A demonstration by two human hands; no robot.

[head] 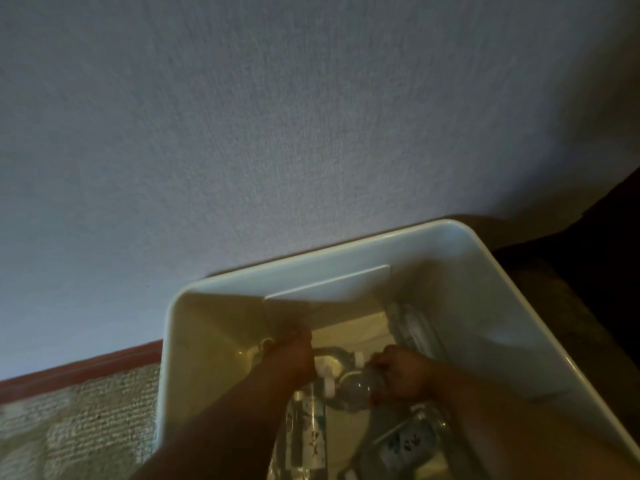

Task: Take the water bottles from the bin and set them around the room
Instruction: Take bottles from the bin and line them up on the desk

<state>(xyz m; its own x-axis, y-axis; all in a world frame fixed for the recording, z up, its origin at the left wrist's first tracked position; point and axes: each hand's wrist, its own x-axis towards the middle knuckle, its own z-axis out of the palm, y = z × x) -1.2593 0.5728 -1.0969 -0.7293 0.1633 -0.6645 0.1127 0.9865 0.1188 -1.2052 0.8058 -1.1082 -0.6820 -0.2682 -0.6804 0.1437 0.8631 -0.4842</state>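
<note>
A white plastic bin (346, 258) stands on the floor against the wall, with several clear water bottles lying in its bottom. Both my hands reach down inside it. My left hand (291, 358) curls its fingers around a bottle with a white cap (266, 342) at the bin's far left. My right hand (401, 374) grips the shoulder of a clear bottle (353, 386) that lies with its white cap pointing left. Another labelled bottle (310, 434) lies below my left wrist. One more bottle (408, 327) leans on the bin's right wall.
A pale textured wall (277, 116) fills the upper view, with a reddish skirting board (86, 368) at its foot. Patterned carpet (86, 420) lies left of the bin. A dark piece of furniture (595, 271) stands to the right.
</note>
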